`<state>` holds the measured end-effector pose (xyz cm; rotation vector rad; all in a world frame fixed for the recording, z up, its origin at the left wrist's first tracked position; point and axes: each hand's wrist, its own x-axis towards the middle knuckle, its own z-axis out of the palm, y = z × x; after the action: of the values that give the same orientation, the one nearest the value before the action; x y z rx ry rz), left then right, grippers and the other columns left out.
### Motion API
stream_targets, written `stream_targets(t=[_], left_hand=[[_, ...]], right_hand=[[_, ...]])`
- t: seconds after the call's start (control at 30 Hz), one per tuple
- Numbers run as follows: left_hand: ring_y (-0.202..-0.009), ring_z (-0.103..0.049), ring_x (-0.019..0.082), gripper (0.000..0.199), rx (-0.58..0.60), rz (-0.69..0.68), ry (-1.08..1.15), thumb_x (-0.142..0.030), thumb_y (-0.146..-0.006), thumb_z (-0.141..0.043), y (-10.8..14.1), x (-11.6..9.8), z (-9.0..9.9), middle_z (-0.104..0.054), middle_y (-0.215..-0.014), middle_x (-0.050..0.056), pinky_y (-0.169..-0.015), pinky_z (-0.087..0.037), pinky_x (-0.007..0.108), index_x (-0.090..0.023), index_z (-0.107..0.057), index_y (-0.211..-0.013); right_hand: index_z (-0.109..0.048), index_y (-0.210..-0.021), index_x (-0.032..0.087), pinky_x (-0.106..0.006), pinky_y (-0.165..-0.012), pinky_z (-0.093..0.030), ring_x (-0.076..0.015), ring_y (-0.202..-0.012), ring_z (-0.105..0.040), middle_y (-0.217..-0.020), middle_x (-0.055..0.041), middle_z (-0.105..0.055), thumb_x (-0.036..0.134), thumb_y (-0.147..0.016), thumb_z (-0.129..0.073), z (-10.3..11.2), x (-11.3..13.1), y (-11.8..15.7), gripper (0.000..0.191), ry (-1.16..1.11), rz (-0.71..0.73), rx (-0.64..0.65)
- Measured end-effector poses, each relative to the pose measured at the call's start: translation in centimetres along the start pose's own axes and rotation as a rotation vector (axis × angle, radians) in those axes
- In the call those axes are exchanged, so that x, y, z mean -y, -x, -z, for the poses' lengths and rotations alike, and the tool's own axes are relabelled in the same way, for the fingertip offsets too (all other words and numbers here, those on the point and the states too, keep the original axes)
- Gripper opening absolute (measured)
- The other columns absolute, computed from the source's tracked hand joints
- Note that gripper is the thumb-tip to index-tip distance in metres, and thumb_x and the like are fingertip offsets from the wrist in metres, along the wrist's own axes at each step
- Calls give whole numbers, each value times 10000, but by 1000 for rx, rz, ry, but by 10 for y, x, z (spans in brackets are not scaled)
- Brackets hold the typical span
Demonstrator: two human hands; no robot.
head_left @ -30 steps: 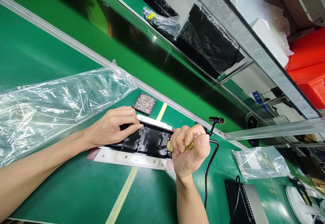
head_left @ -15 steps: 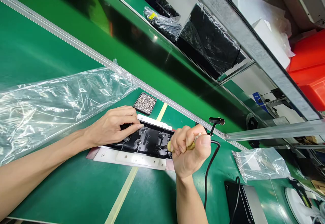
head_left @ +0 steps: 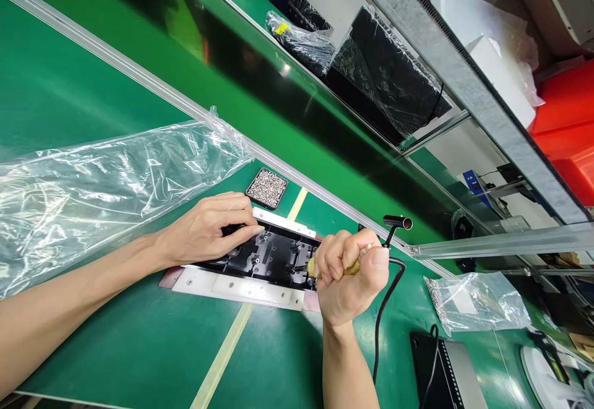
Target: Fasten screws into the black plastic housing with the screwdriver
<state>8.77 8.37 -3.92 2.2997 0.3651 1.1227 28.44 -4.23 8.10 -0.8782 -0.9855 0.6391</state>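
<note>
A black plastic panel [head_left: 278,256] lies in a fixture with white side blocks [head_left: 232,286]. My left hand [head_left: 218,226] rests over the panel's left end, its fingers bent and pressed together on the edge; what they may hold is hidden. Wrapped round a soldering iron with a yellowish grip [head_left: 312,266] is my right hand [head_left: 350,273], above the panel's right end. The iron's metal end points left, down into the panel. Just behind the panel sits a small black tray [head_left: 266,188] full of tiny metal parts.
Clear plastic sheeting [head_left: 116,192] spreads at the left. Behind my right hand stands a black tube holder [head_left: 396,222], with a black cable [head_left: 383,310] nearby. At right lie a bag [head_left: 477,302] and a black-and-grey box [head_left: 448,369]. A metal rail [head_left: 153,84] runs behind.
The whole view has shifted very slightly. Both hands, the iron and the panel keep nearly the same places relative to each other.
</note>
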Motion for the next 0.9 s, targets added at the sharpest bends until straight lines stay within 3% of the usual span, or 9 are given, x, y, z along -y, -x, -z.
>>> stream_targets(t=[0.57,0.9], left_hand=[[-802,-659,193,260,0,4,-2,-220,-1194,-720,0,0,1,-728,-878,27,-806,-536,364,-208,-776,-940],[-853,-679,207,273,48,22,34,-327,-1214,-731,0,0,3,-748,-936,43,-829,-554,374,-214,-828,-985]], right_hand=[[-355,-656,258,-169,-343,-321,-74,-381,-231,-478,112,-268,544,-1145,-642,1,2,-1,635,34,-2,9],[-351,-648,254,-163,-340,-316,-74,-380,-229,-472,108,-272,536,-1143,-641,0,2,-2,640,29,2,3]])
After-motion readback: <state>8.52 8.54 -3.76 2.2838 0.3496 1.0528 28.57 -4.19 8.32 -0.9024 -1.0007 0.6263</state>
